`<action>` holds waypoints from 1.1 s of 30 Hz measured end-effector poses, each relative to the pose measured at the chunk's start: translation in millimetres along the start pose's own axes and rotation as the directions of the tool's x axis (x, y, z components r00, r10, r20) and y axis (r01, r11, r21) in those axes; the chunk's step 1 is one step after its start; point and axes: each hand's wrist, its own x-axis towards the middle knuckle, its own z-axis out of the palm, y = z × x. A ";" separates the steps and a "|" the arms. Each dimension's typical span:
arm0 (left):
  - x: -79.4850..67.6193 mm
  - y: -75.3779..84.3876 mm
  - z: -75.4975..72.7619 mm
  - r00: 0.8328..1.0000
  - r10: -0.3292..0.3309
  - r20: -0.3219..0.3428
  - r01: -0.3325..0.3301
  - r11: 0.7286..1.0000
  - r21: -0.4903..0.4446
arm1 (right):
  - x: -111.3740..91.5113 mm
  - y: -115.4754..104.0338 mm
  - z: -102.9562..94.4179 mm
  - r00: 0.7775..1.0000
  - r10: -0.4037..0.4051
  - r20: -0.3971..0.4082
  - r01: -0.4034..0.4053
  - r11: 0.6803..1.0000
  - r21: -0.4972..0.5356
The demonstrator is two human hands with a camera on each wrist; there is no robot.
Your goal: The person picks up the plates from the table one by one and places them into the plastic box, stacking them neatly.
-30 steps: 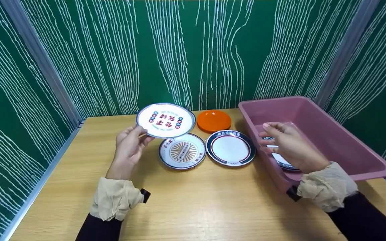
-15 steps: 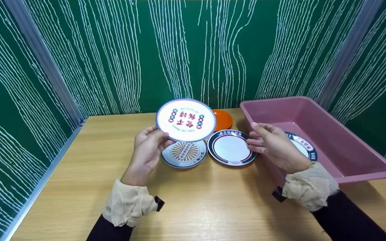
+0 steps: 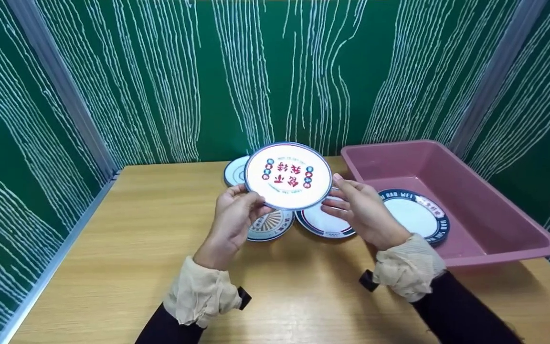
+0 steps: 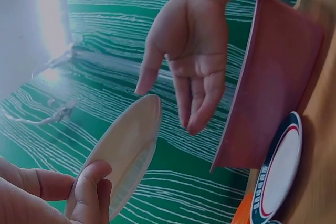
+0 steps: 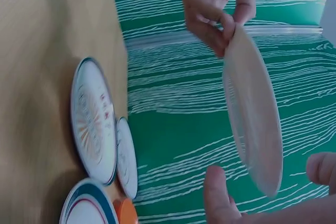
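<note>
My left hand [image 3: 237, 217] pinches the near left rim of a white plate [image 3: 288, 177] with red characters, held tilted above the table. My right hand [image 3: 368, 210] is at the plate's right edge, fingers extended, thumb apart from them; both wrist views show a gap between it and the plate. Below lie a plate with a sunburst pattern [image 3: 271, 228] and a dark-rimmed plate [image 3: 325, 225], both partly covered by the held plate and hands. Behind, a white plate [image 3: 235, 171] shows in part. An orange plate [image 5: 126, 212] is hidden in the head view.
A pink basin [image 3: 494, 205] stands at the right of the wooden table [image 3: 284, 296]. Inside it lies another dark-rimmed plate [image 3: 413, 215] with lettering on its rim. Green walls [image 3: 160, 81] with white wavy lines enclose the back and sides.
My left hand has carried the white plate to the right, uncovering the plate behind and covering the orange one. My right hand has moved left from over the basin to the plate's edge.
</note>
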 end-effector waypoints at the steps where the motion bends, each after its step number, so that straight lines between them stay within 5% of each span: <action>1: -0.4 -1.1 2.5 1.000 -0.001 0.007 0.001 1.000 -0.003 | 0.0 -0.7 1.7 1.000 -0.009 0.001 0.009 1.000 0.014; 11: -3.9 -10.0 18.7 0.999 -0.032 0.025 0.033 0.998 -0.048 | -4.5 -4.8 6.4 0.996 -0.087 -0.035 0.089 0.994 0.070; 25: 7.3 -17.8 10.3 0.994 -0.019 0.108 0.013 0.999 0.052 | -13.5 -8.2 0.3 0.990 -0.091 -0.107 0.102 0.990 0.102; 33: 26.6 -23.7 -3.9 1.000 -0.009 0.009 0.008 0.995 0.097 | -17.7 -10.2 -21.7 0.984 -0.104 -0.143 0.121 0.986 0.111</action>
